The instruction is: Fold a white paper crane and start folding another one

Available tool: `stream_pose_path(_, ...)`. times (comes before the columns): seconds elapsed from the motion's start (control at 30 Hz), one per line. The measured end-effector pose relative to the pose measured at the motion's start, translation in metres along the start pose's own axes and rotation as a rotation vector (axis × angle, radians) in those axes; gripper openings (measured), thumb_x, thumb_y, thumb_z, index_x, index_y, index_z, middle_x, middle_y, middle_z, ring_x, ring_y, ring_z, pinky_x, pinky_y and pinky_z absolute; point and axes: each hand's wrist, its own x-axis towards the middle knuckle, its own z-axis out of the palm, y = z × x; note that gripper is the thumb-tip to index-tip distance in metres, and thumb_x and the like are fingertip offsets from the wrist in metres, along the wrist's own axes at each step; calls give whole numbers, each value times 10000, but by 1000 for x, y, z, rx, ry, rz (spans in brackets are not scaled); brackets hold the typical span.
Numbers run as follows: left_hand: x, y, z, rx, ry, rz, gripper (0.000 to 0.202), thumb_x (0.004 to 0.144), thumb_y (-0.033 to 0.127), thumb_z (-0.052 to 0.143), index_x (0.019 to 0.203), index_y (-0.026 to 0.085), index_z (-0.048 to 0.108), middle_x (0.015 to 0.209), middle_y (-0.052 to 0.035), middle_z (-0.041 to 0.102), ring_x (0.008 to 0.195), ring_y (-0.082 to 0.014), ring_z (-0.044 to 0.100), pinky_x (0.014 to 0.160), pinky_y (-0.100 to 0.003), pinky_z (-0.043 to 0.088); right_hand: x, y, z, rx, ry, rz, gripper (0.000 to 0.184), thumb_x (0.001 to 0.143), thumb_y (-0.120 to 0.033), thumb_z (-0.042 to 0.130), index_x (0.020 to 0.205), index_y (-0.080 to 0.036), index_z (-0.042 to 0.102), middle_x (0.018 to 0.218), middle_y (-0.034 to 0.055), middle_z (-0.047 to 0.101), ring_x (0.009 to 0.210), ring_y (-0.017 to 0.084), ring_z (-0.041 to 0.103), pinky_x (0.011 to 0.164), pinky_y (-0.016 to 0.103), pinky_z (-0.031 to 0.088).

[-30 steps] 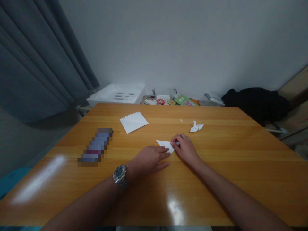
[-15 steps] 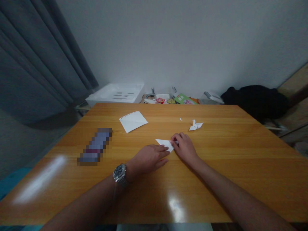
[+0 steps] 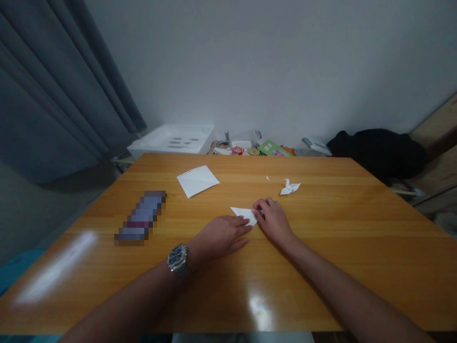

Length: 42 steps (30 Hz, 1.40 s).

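A small folded white paper [image 3: 243, 213] lies flat on the wooden table [image 3: 321, 247] between my hands. My left hand [image 3: 223, 236], with a steel watch [image 3: 177, 257] on its wrist, rests flat on the paper's near edge with fingers stretched out. My right hand [image 3: 273, 220] has its fingers curled and pressed down on the paper's right end. A finished white paper figure [image 3: 290, 187] sits further back to the right, and a tiny paper scrap [image 3: 268, 178] lies beside it.
A white notebook sheet [image 3: 197, 180] lies at the back left of the table. A blurred-out oblong object [image 3: 141, 217] lies to the left. Behind the table are a white tray [image 3: 173, 138], small clutter [image 3: 250, 147] and a black bag [image 3: 378, 152]. Grey curtains [image 3: 53, 95] hang left.
Both hands and the folded paper stay almost where they were; only the view shifts slightly.
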Motion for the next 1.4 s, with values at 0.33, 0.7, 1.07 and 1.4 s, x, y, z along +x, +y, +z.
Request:
stream_pose_path(0.33,4,0,14,7,55,-14,358,1081,312,355,1269,181,630,1287,-120,676,1156,-221,661,1013,-360,514,-1,1,1,-19,9,-6,103,978,-282,563,957,-213,636,951,79,608,889,247,557,808,341,394)
stream_pose_path(0.7,4,2,12,111,-29,2,333,1041,171,424,1338,141,572,1327,-118,639,1137,-233,648,983,-339,511,-2,1,1,-45,-6,-7,128,998,-293,534,970,-207,625,965,89,606,894,250,559,810,344,395)
stream_pose_path(1.07,6,8,10,124,2,-24,298,1041,176,432,1293,141,586,1235,-119,658,1056,-229,662,936,-342,526,-2,1,1,-46,11,-27,129,997,-293,530,966,-212,625,958,86,603,876,251,554,802,349,388)
stream_pose_path(1.4,7,8,9,102,7,-29,304,1057,239,397,1259,137,600,1194,-130,674,1021,-229,675,933,-364,544,-2,-1,0,-61,9,-14,144,1005,-294,518,969,-206,627,969,93,604,878,250,552,803,351,391)
